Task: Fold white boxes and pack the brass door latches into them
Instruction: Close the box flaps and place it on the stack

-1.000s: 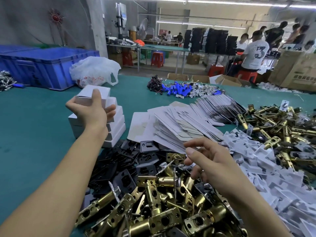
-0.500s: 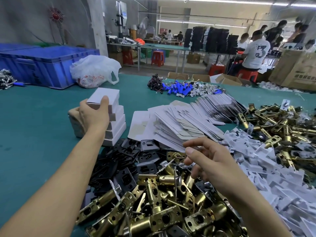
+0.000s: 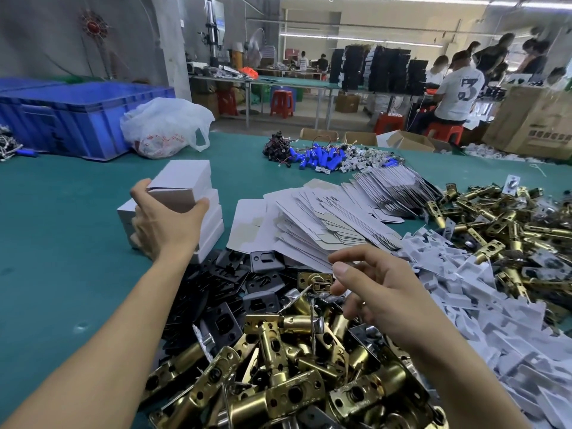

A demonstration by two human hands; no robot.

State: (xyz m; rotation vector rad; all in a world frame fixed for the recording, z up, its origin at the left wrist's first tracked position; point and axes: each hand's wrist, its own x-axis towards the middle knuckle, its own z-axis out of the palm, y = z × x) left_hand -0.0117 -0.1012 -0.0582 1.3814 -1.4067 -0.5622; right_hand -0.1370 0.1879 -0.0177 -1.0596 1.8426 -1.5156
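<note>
My left hand (image 3: 164,221) grips a folded white box (image 3: 182,181) at its near end, thumb and fingers on either side, on top of a stack of folded white boxes (image 3: 213,224). My right hand (image 3: 380,292) hovers with loosely curled fingers above the near edge of a fanned pile of flat white box blanks (image 3: 325,218), holding nothing. A heap of brass door latches (image 3: 278,366) lies below both forearms. A second heap of brass latches (image 3: 510,218) lies at the right.
Black strike plates (image 3: 229,283) lie between the box stack and the near latches. White plastic inserts (image 3: 479,292) spread on the right. Blue batteries with wires (image 3: 318,156), a white plastic bag (image 3: 164,128) and a blue crate (image 3: 71,116) stand farther back on the green table (image 3: 62,243).
My left hand has lowered the white box onto the stack and shifted its grip to the box's near end. My right hand has stayed in place.
</note>
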